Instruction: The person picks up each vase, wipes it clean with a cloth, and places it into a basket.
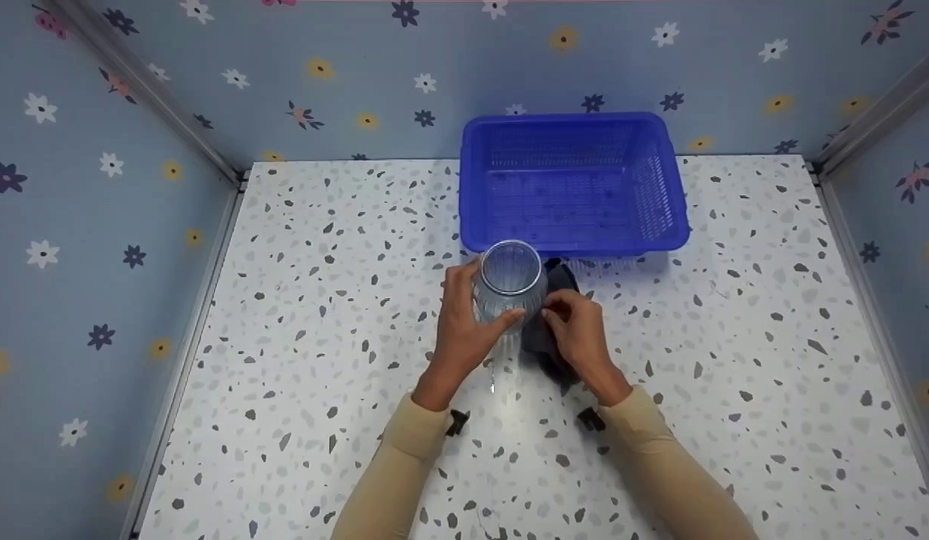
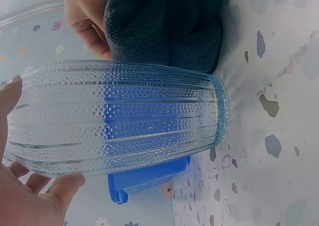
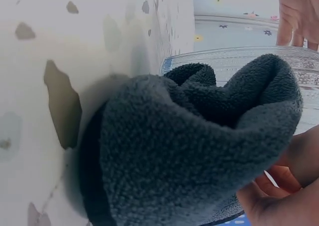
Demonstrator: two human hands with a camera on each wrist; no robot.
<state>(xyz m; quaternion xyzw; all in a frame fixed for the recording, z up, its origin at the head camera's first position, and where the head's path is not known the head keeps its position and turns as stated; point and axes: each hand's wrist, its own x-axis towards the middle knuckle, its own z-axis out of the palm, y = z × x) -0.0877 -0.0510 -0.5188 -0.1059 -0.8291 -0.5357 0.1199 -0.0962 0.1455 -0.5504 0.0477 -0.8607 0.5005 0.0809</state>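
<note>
A clear ribbed glass vase (image 1: 512,281) with a dimpled surface stands upright on the speckled table. My left hand (image 1: 464,319) grips its upper part, thumb on the near side and fingers round the far side. Close to the vase's right side, my right hand (image 1: 581,330) pinches a dark grey fluffy cloth (image 3: 199,151). The bunched cloth reaches down to the tabletop in the right wrist view. In the left wrist view, the cloth (image 2: 167,29) is right beside the glass vase (image 2: 119,116); whether they touch I cannot tell.
Behind the vase, a blue plastic basket (image 1: 573,246) with perforated sides stands near the back wall. Flower-patterned panels (image 1: 359,82) enclose the white speckled table (image 1: 322,300) at the back and sides. A small black piece (image 1: 457,422) shows at each sleeve cuff.
</note>
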